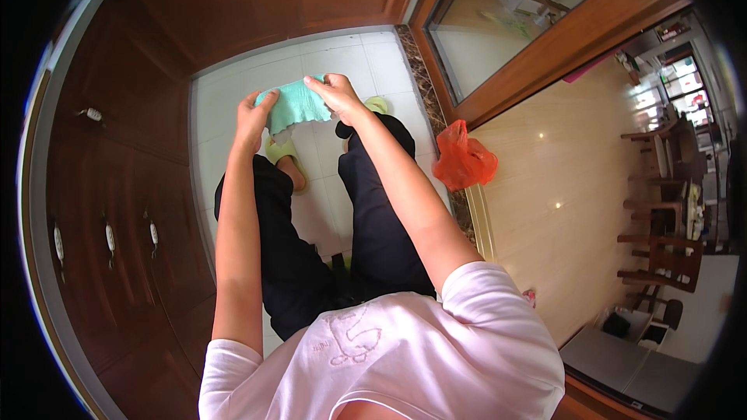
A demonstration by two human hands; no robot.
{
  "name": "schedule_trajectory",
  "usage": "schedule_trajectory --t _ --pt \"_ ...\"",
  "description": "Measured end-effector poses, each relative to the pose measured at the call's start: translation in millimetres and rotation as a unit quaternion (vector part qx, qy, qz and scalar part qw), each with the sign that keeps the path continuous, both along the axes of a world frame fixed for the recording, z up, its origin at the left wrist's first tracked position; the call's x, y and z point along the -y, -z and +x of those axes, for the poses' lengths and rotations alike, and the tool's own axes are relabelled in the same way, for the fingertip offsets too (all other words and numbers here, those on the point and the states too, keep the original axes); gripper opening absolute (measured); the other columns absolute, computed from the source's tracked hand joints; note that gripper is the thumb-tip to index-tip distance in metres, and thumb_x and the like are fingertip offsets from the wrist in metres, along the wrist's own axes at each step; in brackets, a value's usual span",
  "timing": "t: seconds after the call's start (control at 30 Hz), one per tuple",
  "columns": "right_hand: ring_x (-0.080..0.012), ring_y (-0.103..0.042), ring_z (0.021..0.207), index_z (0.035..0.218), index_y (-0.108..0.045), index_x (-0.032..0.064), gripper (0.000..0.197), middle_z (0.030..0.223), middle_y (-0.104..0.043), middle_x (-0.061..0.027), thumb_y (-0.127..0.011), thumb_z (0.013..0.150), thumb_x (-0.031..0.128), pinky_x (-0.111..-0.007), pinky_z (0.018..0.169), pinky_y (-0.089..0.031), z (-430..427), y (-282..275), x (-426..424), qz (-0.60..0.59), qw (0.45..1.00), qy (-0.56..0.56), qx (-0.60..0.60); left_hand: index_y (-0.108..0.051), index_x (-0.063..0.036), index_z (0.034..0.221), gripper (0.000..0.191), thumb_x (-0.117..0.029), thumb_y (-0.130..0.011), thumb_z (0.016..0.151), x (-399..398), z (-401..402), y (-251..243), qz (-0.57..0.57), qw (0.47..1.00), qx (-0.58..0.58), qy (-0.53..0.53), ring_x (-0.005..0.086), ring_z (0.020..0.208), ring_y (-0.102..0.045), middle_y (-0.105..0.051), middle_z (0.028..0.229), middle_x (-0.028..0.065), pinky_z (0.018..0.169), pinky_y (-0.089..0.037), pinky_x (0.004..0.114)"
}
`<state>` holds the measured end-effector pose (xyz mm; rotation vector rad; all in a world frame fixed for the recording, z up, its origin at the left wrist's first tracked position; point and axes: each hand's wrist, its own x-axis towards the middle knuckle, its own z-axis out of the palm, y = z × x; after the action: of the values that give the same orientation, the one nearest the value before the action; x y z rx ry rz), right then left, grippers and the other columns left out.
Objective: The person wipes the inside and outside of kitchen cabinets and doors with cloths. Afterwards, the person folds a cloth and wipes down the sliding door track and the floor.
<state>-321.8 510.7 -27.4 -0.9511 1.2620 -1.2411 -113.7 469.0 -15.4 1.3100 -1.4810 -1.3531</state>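
A light green cloth (296,103) with a ragged, scalloped lower edge is stretched between my two hands, above the tiled floor and my lower legs. My left hand (255,116) grips its left end, thumb on top. At the upper right corner, my right hand (335,95) pinches the cloth with the thumb lying over it. The fingers beneath the cloth are mostly hidden. A small greyish piece hangs below its lower left edge; what it is, I cannot tell.
A red plastic bag (464,157) sits on the door sill to the right, beside a wood-framed glass door (548,46). Brown wooden cabinets (128,186) with white handles stand at the left. Green slippers (299,178) are on my feet. Wooden chairs (659,262) stand far right.
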Motion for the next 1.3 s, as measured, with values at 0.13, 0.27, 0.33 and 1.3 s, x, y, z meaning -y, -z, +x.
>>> schedule_trajectory --t 0.13,0.27,0.33,1.3 --pt "-0.0098 -0.060 0.072 0.089 -0.064 -0.0017 0.032 0.082 -0.064 -0.0034 -0.071 0.094 0.030 -0.029 0.061 -0.049 -12.8 10.1 -6.6 0.013 0.992 0.112 0.054 -0.057 0.0099 0.123 0.060 -0.037 -0.074 0.089 -12.1 -34.9 -19.2 0.153 0.984 -0.079 -0.042 0.0207 0.092 -0.063 -0.065 0.106 0.0147 0.076 -0.052 0.034" --pt "-0.0084 -0.055 0.070 0.087 -0.063 0.0025 0.029 0.079 -0.061 -0.0002 -0.068 0.096 0.029 -0.028 0.062 -0.046 -29.7 18.4 -9.0 0.038 0.982 0.157 0.094 -0.057 0.0110 0.120 0.052 -0.030 -0.072 0.092 -17.6 -65.7 -30.5 0.103 0.989 -0.087 -0.060 0.0189 0.085 -0.064 -0.064 0.094 0.0132 0.068 -0.054 0.034" --pt "-0.0068 -0.048 0.068 0.086 -0.062 0.0050 0.028 0.074 -0.055 0.0025 -0.064 0.099 0.030 -0.026 0.061 -0.041 -28.7 15.4 -14.6 0.054 0.978 0.173 0.107 -0.059 0.0084 0.117 0.046 -0.029 -0.071 0.092 -10.3 -68.2 -23.3 0.088 0.993 -0.066 -0.046 0.0171 0.082 -0.062 -0.064 0.092 0.0112 0.065 -0.051 0.032" --pt "-0.0334 -0.068 0.093 0.117 -0.056 -0.0008 0.040 0.099 -0.067 -0.0217 -0.072 0.082 0.010 -0.039 0.080 -0.052 -46.6 -55.3 -343.1 -0.145 0.869 0.399 -0.253 -0.062 -0.0046 0.118 0.036 -0.033 -0.057 0.098 -277.4 -164.5 -58.5 0.273 0.878 -0.267 0.288 0.0203 0.117 -0.053 -0.062 0.121 0.0064 0.097 -0.045 0.045"
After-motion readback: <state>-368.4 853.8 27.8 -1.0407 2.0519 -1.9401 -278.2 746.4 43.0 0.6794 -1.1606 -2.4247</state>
